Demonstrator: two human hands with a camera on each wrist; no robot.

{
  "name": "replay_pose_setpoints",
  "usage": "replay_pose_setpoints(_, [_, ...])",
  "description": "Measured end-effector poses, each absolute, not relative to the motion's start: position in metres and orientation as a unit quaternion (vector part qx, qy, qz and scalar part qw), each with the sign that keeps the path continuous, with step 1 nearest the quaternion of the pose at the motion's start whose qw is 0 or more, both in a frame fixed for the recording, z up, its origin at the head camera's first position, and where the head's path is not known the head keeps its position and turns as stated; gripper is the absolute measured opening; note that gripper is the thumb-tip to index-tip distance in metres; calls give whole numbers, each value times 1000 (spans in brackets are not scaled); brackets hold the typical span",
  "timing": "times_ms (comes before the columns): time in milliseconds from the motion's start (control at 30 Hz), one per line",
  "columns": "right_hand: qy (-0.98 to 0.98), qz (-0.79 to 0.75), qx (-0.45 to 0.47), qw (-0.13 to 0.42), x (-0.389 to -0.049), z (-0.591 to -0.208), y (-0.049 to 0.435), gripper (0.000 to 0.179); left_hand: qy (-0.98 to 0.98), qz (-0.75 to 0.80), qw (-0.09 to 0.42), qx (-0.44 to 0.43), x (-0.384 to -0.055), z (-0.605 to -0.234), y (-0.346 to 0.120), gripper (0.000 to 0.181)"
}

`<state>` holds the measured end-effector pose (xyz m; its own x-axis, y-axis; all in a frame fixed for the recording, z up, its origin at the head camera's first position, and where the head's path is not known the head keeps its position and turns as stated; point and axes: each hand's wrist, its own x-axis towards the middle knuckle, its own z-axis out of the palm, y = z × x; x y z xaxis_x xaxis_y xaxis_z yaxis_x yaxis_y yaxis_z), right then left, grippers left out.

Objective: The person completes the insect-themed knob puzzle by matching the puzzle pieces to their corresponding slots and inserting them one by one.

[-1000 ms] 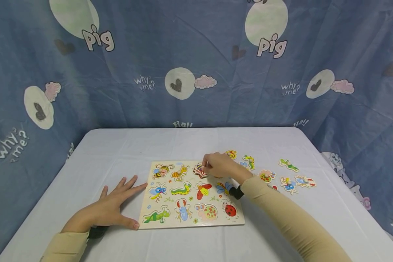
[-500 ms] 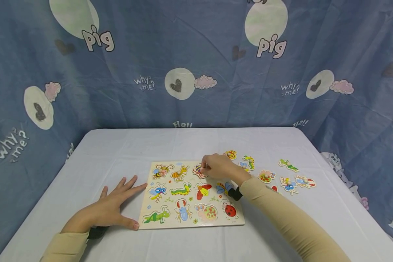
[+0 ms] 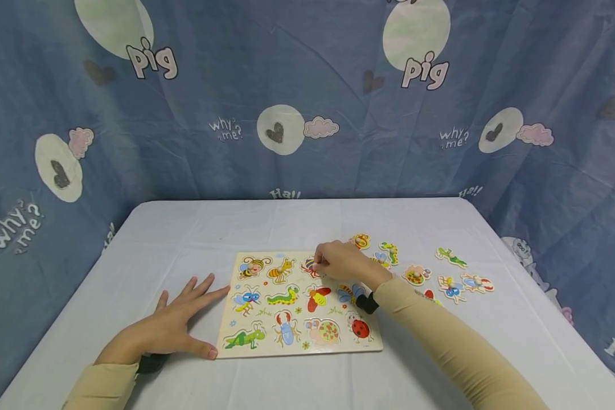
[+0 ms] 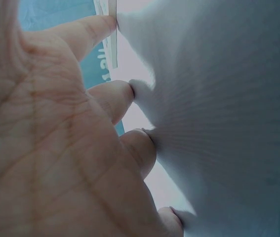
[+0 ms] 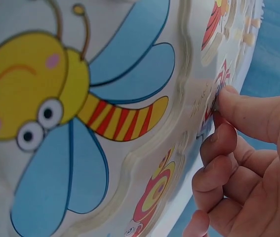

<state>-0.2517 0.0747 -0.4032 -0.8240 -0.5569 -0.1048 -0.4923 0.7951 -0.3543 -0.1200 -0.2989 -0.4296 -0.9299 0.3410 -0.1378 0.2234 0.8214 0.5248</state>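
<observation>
A wooden insect puzzle board [image 3: 266,352] lies flat on the table. My left hand [image 3: 171,327] rests on the cloth at the board's left side, fingers spread, with thumb and index fingertip touching its edge. In the left wrist view, the fingertips of the left hand [image 4: 56,133] press into the white cloth. At the board's back row, my right hand [image 3: 345,262] pinches the spider puzzle piece [image 3: 310,266] between thumb and curled fingers. The right wrist view shows the spider piece [image 5: 222,79] over the board, partly covered by the right hand [image 5: 243,158]; its knob is hidden.
Several loose pieces lie right of the board, including a grasshopper piece [image 3: 451,258], a beetle piece [image 3: 478,283], a mosquito piece [image 3: 451,289], a snail piece [image 3: 416,275] and a caterpillar piece [image 3: 390,252]. A patterned blue curtain [image 3: 184,159] hangs behind the table.
My right hand, with the spider piece, has shifted slightly left, and the piece appears slightly turned or lowered. The left hand and board have stayed in place.
</observation>
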Motion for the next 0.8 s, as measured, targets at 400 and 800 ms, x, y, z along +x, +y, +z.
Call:
replay_pose_setpoints(400, [941,-187,-252,129,-252,-401,76,15,946,262,123,143,-120,-430,-298,125])
replay_pose_setpoints(800, [926,-221,-274,135,-256,-398,86,16,945,267,113,150,-120,-431,-299,124])
